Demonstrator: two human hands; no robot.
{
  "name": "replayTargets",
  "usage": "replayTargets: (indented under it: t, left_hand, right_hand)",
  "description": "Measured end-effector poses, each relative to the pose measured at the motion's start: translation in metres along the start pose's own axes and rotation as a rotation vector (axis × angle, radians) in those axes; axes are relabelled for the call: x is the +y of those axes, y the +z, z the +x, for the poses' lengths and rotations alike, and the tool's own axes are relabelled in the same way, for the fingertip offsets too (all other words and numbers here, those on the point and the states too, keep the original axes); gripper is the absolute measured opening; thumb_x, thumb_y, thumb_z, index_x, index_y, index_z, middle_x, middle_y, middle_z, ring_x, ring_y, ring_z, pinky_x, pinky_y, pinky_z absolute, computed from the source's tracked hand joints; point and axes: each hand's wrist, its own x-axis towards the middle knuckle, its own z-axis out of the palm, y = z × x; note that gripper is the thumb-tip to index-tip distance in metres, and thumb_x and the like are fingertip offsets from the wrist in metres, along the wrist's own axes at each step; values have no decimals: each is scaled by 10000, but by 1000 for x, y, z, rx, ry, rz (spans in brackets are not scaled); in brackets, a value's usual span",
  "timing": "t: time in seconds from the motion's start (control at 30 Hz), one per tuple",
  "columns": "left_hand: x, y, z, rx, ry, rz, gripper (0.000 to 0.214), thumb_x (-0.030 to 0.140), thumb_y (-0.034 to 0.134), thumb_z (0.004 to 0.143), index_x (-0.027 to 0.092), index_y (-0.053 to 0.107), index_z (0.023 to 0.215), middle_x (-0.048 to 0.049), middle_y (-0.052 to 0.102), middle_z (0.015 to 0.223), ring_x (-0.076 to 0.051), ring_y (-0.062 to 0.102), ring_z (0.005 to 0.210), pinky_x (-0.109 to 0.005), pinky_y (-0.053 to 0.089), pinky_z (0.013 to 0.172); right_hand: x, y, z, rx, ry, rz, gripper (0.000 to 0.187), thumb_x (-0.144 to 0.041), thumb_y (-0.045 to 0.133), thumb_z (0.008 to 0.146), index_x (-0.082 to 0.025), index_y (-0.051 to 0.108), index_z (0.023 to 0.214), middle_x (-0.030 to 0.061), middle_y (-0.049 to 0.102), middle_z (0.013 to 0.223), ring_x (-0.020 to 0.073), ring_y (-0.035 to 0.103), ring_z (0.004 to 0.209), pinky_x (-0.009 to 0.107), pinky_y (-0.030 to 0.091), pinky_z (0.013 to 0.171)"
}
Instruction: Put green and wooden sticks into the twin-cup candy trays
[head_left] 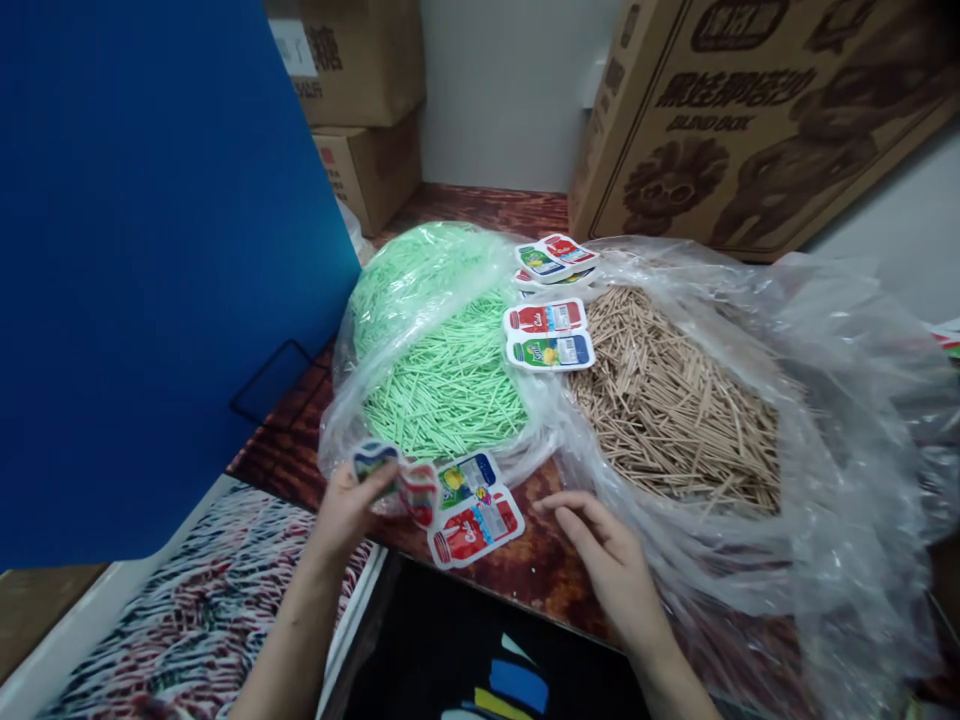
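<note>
centrally, two bare hands work at the edge of a reddish-brown table (pixel 551 590). the left hand (pixel 346 508) is clamped, thumb against fingers, on a bottle-shaped card (pixel 418 492), which is blurred and raised near the table's front edge; whether it touches the printed card (pixel 480 530) just beside it cannot be told. the latter lies on the table between the two hands, its red cola bottle nearer the person and its green bottle farther off. the right hand (pixel 611 552) is poised to the right of this card, fingers loosely bent, thumb and forefinger slightly apart. beyond the hands, a heap of green sticks (pixel 446 400) fills a clear bag at left, and a heap of brown sticks (pixel 675 400) fills another at right. between the heaps lies a further card (pixel 549 322), with a small stack of cards (pixel 555 258) behind it. to the left stands a blue panel (pixel 150 260); at the rear right, a large carton (pixel 750 120) leans at a tilt. at lower left, red, white and dark sticks (pixel 202 600) lie massed.
</note>
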Motion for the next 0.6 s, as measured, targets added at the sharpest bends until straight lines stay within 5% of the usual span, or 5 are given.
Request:
replayTargets:
  t: [0.13, 0.27, 0.5, 0.6]
  left_hand:
    - [5, -42, 52, 269, 144, 103, 409, 444, 812, 535, 131, 664, 754, 4, 653, 655, -142, 589, 570, -265, 498, 584]
    - [-9, -57, 93, 335, 215, 194, 408, 433, 795, 543, 123, 667, 774, 27, 638, 641, -112, 553, 557, -228, 469, 575]
    - [-22, -59, 106, 285, 226, 245, 420, 398, 773, 584, 135, 679, 898, 3, 677, 763, -137, 593, 646, -246, 485, 657]
    - [-11, -58, 102, 298, 332, 486, 411, 389, 710, 669, 145, 661, 997, -36, 685, 874, -192, 628, 790, -295, 488, 771]
  right_hand:
    - [17, 15, 5, -57, -1, -36, 260, -429, 528, 884, -204, 658, 879, 52, 681, 890, 229, 614, 891, 310, 469, 797]
    - [25, 24, 8, -119, -56, -134, 235, -378, 486, 910, -206, 640, 868, 44, 669, 860, 222, 612, 844, 312, 461, 769]
    - [33, 33, 21, 8, -153, -339, 143, -288, 513, 894, -212, 610, 967, 66, 630, 976, 232, 573, 933, 352, 439, 826]
    - [35, 44, 31, 44, -155, -427, 171, -274, 607, 826, -211, 608, 985, 57, 618, 934, 234, 559, 892, 355, 441, 791]
